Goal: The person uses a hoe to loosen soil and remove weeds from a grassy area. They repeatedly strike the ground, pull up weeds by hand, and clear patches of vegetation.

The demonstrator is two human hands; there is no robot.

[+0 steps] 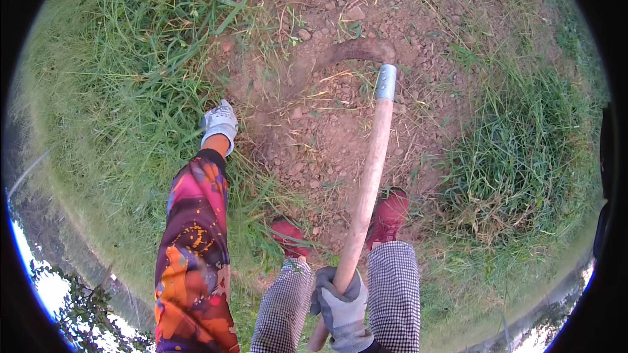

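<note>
left hand (220,124), grey-gloved: down in long green grass (124,91), closure cannot be told | right hand (341,304), grey-gloved: gripping long pale wooden hoe handle (368,176) | hoe's metal socket (386,82): on bare reddish-brown soil (314,131), ahead of dark red shoes (389,216)

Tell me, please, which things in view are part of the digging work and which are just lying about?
In use:
- hoe, wooden handle, blade sunk in the soil
- right hand, gloved, grip closed on the handle
- left hand, gloved, down at the grass edge
- bare soil patch

Just there:
- grass
- loose stones
- red shoes
</note>
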